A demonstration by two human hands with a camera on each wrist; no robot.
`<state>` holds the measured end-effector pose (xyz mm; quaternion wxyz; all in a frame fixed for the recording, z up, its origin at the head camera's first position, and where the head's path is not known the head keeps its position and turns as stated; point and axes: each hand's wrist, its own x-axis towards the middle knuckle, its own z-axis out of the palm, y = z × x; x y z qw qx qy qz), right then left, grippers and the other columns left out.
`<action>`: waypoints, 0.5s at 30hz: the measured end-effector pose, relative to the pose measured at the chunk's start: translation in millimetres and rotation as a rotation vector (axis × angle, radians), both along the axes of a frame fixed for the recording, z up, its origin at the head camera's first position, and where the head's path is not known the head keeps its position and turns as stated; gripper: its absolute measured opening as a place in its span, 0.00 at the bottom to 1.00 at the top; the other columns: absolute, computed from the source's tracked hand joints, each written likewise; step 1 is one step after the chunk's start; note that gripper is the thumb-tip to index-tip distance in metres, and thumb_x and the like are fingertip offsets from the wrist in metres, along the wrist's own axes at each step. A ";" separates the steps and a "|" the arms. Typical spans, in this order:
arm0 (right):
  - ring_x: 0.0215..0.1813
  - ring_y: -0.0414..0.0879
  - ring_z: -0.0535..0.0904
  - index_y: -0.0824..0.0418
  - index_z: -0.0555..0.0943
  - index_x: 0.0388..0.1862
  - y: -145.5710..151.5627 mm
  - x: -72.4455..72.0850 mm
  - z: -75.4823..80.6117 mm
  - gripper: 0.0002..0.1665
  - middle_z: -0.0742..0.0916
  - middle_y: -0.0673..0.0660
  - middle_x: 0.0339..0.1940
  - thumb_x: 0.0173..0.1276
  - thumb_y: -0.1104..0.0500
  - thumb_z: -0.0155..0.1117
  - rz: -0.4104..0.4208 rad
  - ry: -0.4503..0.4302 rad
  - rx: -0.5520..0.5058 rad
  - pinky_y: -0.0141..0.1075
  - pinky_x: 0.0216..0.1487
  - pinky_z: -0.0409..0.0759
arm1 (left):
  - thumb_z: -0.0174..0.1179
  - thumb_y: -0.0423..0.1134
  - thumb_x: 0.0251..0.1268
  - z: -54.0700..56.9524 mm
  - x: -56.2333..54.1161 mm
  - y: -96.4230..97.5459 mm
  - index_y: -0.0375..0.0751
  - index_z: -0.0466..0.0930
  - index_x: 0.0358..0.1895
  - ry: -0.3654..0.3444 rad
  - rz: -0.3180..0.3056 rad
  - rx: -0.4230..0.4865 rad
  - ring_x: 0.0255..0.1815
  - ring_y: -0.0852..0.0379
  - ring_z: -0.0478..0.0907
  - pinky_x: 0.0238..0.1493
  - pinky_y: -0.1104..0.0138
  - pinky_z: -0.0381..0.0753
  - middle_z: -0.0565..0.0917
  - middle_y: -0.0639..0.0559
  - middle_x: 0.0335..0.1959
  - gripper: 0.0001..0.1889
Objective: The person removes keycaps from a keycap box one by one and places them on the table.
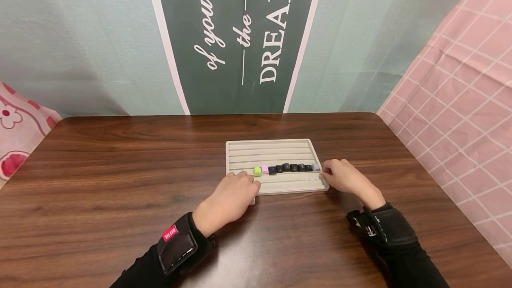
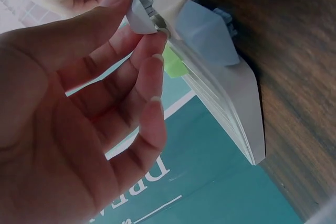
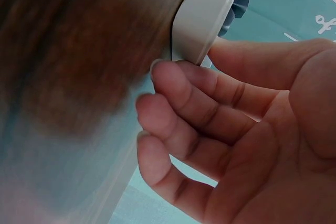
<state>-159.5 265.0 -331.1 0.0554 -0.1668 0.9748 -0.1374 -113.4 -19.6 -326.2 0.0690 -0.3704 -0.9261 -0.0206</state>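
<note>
A cream, ridged tray point(image 1: 269, 147) lies on the table, with a row of keycaps standing along one groove. Leftmost is a lime-green keycap point(image 1: 257, 172), beside it a pink keycap point(image 1: 265, 169), then several black keycaps point(image 1: 294, 168) and a greyish keycap point(image 1: 315, 167) at the right end. My left hand point(image 1: 232, 192), over the tray's front left corner, pinches a pale keycap point(image 2: 140, 18) between thumb and fingertip. Close by it are a cream keycap point(image 2: 170, 4) and a blue-grey keycap point(image 2: 207, 34). My right hand point(image 1: 342, 176) grips the tray's right edge between thumb and fingers.
The brown wooden table point(image 1: 120, 168) extends around the tray. Behind it hangs a pale green cloth point(image 1: 344, 34) with a dark lettered panel. Pink checked cloth point(image 1: 460, 101) borders the right side, and a pink patterned cloth point(image 1: 20, 123) the left.
</note>
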 end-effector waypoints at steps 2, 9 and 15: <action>0.18 0.41 0.64 0.58 0.68 0.17 0.2 -0.2 -0.3 0.16 0.70 0.49 0.14 0.63 0.64 0.58 0.002 0.002 0.000 0.34 0.22 0.62 | 0.67 0.40 0.48 -0.2 0.7 0.1 0.42 0.78 0.26 0.003 0.002 -0.003 0.29 0.55 0.74 0.23 0.66 0.66 0.77 0.52 0.24 0.08; 0.18 0.41 0.63 0.58 0.69 0.17 0.5 -0.1 -0.2 0.15 0.70 0.49 0.14 0.63 0.64 0.58 0.006 -0.001 0.000 0.34 0.22 0.62 | 0.67 0.40 0.47 -1.6 2.1 0.9 0.43 0.77 0.24 -0.006 0.005 -0.009 0.27 0.56 0.72 0.23 0.68 0.64 0.76 0.53 0.23 0.08; 0.18 0.41 0.63 0.58 0.68 0.16 0.3 0.3 -0.1 0.16 0.70 0.49 0.14 0.63 0.64 0.58 0.009 0.003 0.000 0.34 0.22 0.62 | 0.68 0.39 0.46 -3.3 2.3 1.5 0.44 0.77 0.23 -0.007 0.006 -0.007 0.28 0.56 0.72 0.23 0.68 0.64 0.75 0.54 0.22 0.08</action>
